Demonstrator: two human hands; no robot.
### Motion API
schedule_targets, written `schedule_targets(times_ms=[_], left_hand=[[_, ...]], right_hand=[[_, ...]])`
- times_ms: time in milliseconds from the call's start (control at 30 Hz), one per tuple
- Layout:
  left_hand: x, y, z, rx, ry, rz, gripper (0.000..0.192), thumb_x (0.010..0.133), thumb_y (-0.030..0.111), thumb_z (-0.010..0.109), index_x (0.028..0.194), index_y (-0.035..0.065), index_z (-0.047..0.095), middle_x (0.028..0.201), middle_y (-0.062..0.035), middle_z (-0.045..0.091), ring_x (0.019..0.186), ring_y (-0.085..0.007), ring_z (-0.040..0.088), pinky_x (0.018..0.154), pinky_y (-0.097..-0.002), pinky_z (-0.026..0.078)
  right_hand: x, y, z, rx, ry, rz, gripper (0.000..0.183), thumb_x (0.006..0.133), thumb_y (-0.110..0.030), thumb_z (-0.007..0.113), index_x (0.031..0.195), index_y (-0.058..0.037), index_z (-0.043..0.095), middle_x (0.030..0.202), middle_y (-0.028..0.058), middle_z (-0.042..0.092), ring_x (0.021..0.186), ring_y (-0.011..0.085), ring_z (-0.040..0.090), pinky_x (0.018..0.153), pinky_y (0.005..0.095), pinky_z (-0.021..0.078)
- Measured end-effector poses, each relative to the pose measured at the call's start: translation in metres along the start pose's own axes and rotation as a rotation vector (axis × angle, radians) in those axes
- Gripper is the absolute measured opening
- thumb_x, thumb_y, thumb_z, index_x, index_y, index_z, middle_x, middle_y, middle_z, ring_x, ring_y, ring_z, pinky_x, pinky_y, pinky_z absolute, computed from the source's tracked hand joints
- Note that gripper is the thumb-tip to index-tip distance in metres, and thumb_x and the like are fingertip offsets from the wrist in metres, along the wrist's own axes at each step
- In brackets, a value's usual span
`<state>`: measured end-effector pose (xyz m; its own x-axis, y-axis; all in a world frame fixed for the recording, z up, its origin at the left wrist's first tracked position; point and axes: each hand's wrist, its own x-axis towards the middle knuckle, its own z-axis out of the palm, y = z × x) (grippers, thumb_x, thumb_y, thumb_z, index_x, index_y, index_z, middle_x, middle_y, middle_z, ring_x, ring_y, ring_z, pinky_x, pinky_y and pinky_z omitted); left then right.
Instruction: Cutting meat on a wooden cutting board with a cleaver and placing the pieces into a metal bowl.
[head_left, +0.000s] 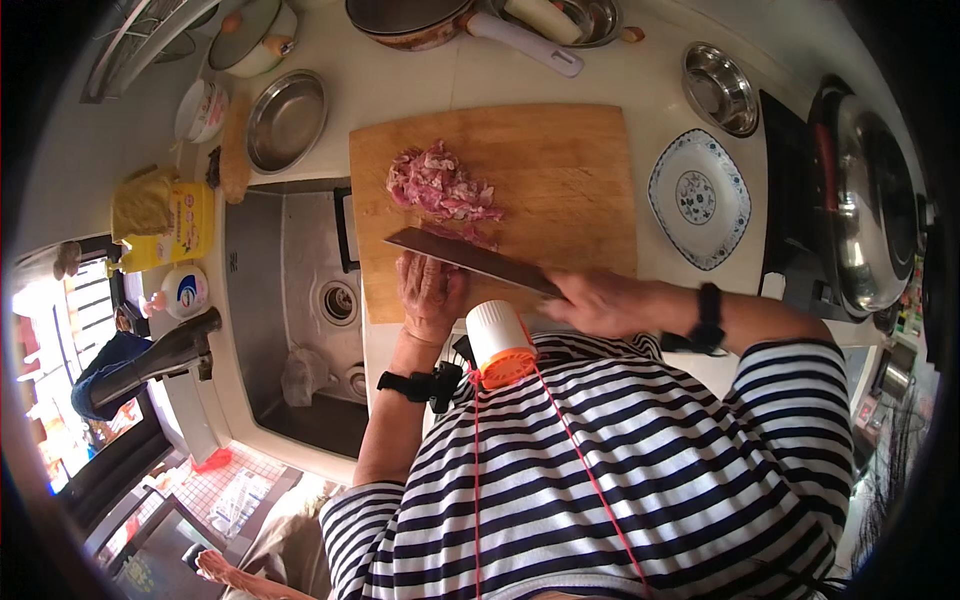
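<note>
My right hand, slightly blurred, grips a kitchen knife with a broad dark blade. The blade slants over the near part of a wooden cutting board. My left hand rests at the board's near left edge, its curled fingers close against the blade. What lies under those fingers is hidden. Beyond the blade is a pile of sliced raw meat. A thin strip of meat lies along the blade's far side, partly covered by it.
Left of the board is a steel sink with a faucet. To the right are a patterned dish, a steel bowl and a lidded wok. A pan stands behind. A white-orange device hangs before my chest. Another person's hand shows lower left.
</note>
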<state>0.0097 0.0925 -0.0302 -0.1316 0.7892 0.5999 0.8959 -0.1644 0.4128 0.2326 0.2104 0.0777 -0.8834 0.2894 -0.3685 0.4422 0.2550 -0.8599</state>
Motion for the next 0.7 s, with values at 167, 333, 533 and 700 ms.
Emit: schedule_targets(times_ms=[167,333,533,700], left_hand=[[0.005,0.001,-0.001,-0.067,-0.004,0.027,0.042,0.068,0.001,0.064,0.109,-0.0024,0.056,0.105,-0.0194,0.06,0.093,-0.039,0.057,0.08,-0.0472,0.044],[0.006,0.006,-0.002,-0.055,-0.042,0.066,0.03,0.066,0.0,0.065,0.095,-0.0017,0.059,0.099,-0.0182,0.06,0.091,-0.0374,0.057,0.079,-0.0447,0.046],[0.009,0.013,-0.004,-0.057,0.008,0.066,0.033,0.063,-0.005,0.062,0.096,-0.0037,0.057,0.096,-0.0188,0.059,0.087,-0.0371,0.057,0.077,-0.044,0.047],[0.009,0.018,-0.006,0.006,0.073,-0.013,0.036,0.061,-0.006,0.061,0.097,-0.0037,0.056,0.094,-0.0183,0.059,0.085,-0.0352,0.058,0.072,-0.0415,0.046]], right_hand=[[0.091,0.003,0.021,-0.036,0.101,-0.259,0.049,0.088,-0.034,0.051,0.065,0.0094,0.053,0.057,0.028,0.051,0.055,0.0392,0.056,0.055,0.0435,0.0454],[0.114,0.005,0.008,0.071,0.079,-0.173,0.053,0.089,-0.039,0.051,0.059,0.0053,0.052,0.049,0.0181,0.05,0.044,0.0265,0.053,0.044,0.0367,0.0418],[0.106,-0.007,-0.035,0.473,-0.055,0.131,0.038,0.091,-0.041,0.053,0.078,-0.0051,0.052,0.054,-0.004,0.042,0.041,0.003,0.036,0.035,0.0192,0.0316],[0.086,-0.011,-0.048,0.373,-0.014,0.057,0.039,0.092,-0.04,0.052,0.077,-0.004,0.053,0.055,-0.0033,0.044,0.042,0.0035,0.039,0.035,0.0204,0.0323]])
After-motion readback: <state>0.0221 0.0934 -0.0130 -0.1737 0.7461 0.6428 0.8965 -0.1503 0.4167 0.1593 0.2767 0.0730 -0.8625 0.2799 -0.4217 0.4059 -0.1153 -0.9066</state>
